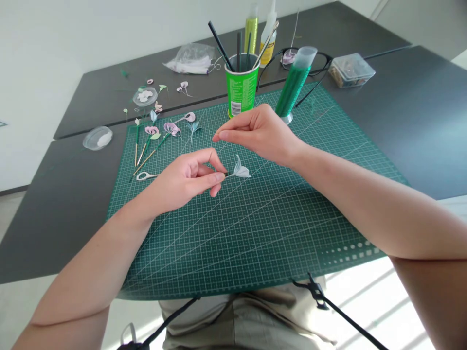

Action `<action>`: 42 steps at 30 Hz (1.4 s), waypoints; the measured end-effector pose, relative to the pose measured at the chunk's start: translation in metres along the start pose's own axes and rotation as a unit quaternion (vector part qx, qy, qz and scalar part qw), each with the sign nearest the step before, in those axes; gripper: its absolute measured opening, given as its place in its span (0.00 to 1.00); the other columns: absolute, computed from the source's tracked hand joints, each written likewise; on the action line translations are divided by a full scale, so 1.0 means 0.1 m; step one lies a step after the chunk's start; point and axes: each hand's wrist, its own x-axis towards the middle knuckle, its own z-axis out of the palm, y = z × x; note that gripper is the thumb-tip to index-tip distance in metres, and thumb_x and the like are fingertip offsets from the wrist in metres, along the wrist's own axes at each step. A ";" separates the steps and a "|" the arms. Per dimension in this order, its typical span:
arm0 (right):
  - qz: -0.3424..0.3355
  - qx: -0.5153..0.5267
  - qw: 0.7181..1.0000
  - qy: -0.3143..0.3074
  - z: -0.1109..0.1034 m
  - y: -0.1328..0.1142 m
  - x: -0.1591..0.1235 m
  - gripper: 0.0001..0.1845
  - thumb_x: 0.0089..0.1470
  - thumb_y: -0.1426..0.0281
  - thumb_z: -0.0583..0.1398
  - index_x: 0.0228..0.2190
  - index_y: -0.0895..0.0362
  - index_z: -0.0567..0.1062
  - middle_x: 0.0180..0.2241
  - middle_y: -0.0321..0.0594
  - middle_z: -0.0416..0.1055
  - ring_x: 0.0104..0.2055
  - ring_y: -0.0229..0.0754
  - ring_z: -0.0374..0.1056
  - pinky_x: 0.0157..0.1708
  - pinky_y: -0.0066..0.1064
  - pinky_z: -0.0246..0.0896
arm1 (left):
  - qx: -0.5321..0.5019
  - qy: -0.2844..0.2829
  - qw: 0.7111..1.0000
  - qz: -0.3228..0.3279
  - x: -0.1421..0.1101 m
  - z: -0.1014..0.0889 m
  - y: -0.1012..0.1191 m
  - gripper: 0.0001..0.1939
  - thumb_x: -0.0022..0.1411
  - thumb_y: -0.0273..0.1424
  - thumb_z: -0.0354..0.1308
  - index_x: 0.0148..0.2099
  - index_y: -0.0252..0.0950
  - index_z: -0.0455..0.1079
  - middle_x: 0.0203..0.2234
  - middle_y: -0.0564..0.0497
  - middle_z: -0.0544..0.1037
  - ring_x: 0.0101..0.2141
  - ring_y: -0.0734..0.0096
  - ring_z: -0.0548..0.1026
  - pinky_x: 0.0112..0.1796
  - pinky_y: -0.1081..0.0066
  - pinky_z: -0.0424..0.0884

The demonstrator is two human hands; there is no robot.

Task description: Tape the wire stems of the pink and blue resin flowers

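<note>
My left hand (188, 180) is closed in a pinch on the short dark stem of a pale blue-white artificial flower (241, 169), whose petals point right over the cutting mat. Up and to the right of it, my right hand (260, 132) is also closed, thumb against fingertips. Whatever it pinches, if anything, is too fine to make out. Behind that hand leans a tube wound with shiny green thread (295, 85). A small blue flower on a thin wire (193, 127) lies on the mat beyond my left hand.
The green gridded cutting mat (255, 243) covers the near table. White-handled scissors (146, 176) and purple flowers (171, 128) on sticks lie left. Behind stand a green cup (241, 90) of tools, a glue bottle (268, 41) and a plastic box (351, 70); glasses (321, 61) lie nearby.
</note>
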 end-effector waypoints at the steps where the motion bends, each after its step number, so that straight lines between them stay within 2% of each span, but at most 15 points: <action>1: 0.006 -0.003 1.000 0.001 0.00 0.01 0.00 0.08 0.60 0.68 0.68 0.34 0.58 0.88 0.37 0.42 0.85 0.41 0.42 0.78 0.47 0.35 0.73 | 0.010 0.013 1.000 0.007 -0.01 0.00 0.01 0.07 0.65 0.33 0.64 0.37 0.40 0.68 0.20 0.53 0.76 0.20 0.72 0.71 0.22 0.73 0.58; 7: 0.028 -0.027 0.999 -0.012 -0.01 0.08 0.02 0.06 0.57 0.68 0.70 0.32 0.56 0.88 0.35 0.41 0.86 0.40 0.45 0.77 0.44 0.38 0.74 | 0.051 0.057 0.996 0.047 -0.01 0.04 0.01 0.07 0.65 0.32 0.63 0.36 0.40 0.67 0.21 0.53 0.79 0.22 0.70 0.75 0.25 0.71 0.64; 14: 0.038 -0.021 0.999 -0.024 -0.04 0.12 0.04 0.04 0.56 0.71 0.70 0.32 0.56 0.88 0.36 0.42 0.86 0.41 0.45 0.78 0.48 0.40 0.74 | 0.090 0.136 0.983 0.087 -0.04 0.07 -0.01 0.04 0.65 0.29 0.64 0.38 0.40 0.71 0.24 0.53 0.81 0.27 0.67 0.81 0.29 0.70 0.71; 20: 0.056 -0.027 0.997 -0.035 -0.03 0.16 0.04 0.05 0.56 0.69 0.70 0.31 0.57 0.87 0.31 0.40 0.84 0.35 0.42 0.73 0.38 0.36 0.69 | 0.104 0.205 0.966 0.118 -0.03 0.08 -0.06 0.02 0.64 0.30 0.66 0.38 0.39 0.75 0.28 0.51 0.83 0.31 0.63 0.84 0.33 0.67 0.76; 24: 0.050 -0.042 0.997 -0.035 -0.02 0.17 0.04 0.10 0.55 0.63 0.73 0.28 0.55 0.84 0.24 0.35 0.77 0.31 0.39 0.65 0.33 0.34 0.63 | 0.113 0.244 0.955 0.124 -0.02 0.08 -0.08 0.04 0.65 0.33 0.67 0.42 0.41 0.77 0.30 0.50 0.85 0.29 0.65 0.82 0.29 0.67 0.72; 28: 0.050 -0.052 0.996 -0.048 -0.03 0.14 0.04 0.14 0.56 0.59 0.73 0.28 0.55 0.83 0.19 0.31 0.66 0.27 0.37 0.56 0.29 0.34 0.55 | 0.109 0.276 0.947 0.123 -0.02 0.09 -0.08 0.14 0.66 0.33 0.68 0.54 0.42 0.79 0.31 0.51 0.87 0.21 0.73 0.73 0.24 0.69 0.65; 31: 0.060 -0.060 0.994 -0.068 -0.05 0.10 0.04 0.13 0.59 0.62 0.72 0.27 0.56 0.82 0.17 0.28 0.56 0.25 0.35 0.48 0.27 0.34 0.47 | 0.099 0.294 0.942 0.125 -0.01 0.09 -0.07 0.10 0.66 0.33 0.67 0.49 0.40 0.82 0.31 0.50 0.87 0.22 0.72 0.73 0.24 0.68 0.65; 33: 0.067 -0.064 0.992 -0.081 -0.06 0.08 0.04 0.11 0.60 0.66 0.71 0.28 0.57 0.82 0.17 0.27 0.54 0.24 0.34 0.45 0.27 0.34 0.44 | 0.089 0.297 0.943 0.124 0.01 0.09 -0.08 0.07 0.66 0.34 0.67 0.44 0.40 0.83 0.30 0.49 0.86 0.23 0.71 0.73 0.23 0.68 0.64; 36: 0.089 -0.052 0.990 -0.094 -0.07 0.09 0.03 0.07 0.61 0.67 0.69 0.31 0.57 0.82 0.18 0.28 0.57 0.24 0.34 0.47 0.26 0.34 0.46 | 0.044 0.290 0.949 0.114 0.05 0.08 -0.11 0.07 0.64 0.34 0.68 0.43 0.40 0.83 0.29 0.50 0.85 0.20 0.75 0.66 0.21 0.69 0.61; 38: 0.107 -0.033 0.991 -0.076 -0.08 0.14 0.04 0.07 0.62 0.66 0.69 0.33 0.56 0.81 0.20 0.30 0.61 0.24 0.35 0.51 0.25 0.33 0.50 | 0.002 0.280 0.955 0.099 0.07 0.07 -0.12 0.07 0.63 0.33 0.68 0.43 0.39 0.82 0.28 0.50 0.84 0.18 0.77 0.63 0.20 0.70 0.59; 40: 0.108 -0.014 0.994 -0.017 -0.08 0.20 0.06 0.06 0.62 0.66 0.68 0.34 0.55 0.79 0.24 0.33 0.67 0.26 0.36 0.58 0.27 0.31 0.56 | -0.030 0.271 0.958 0.083 0.08 0.07 -0.12 0.07 0.62 0.33 0.68 0.43 0.39 0.82 0.27 0.50 0.84 0.18 0.78 0.62 0.20 0.71 0.58; 42: 0.081 -0.005 0.995 0.060 -0.09 0.22 0.07 0.05 0.61 0.70 0.67 0.35 0.54 0.76 0.31 0.36 0.74 0.34 0.39 0.67 0.34 0.31 0.65 | -0.044 0.266 0.960 0.068 0.08 0.07 -0.11 0.07 0.62 0.33 0.68 0.42 0.38 0.82 0.27 0.49 0.84 0.18 0.78 0.62 0.19 0.71 0.56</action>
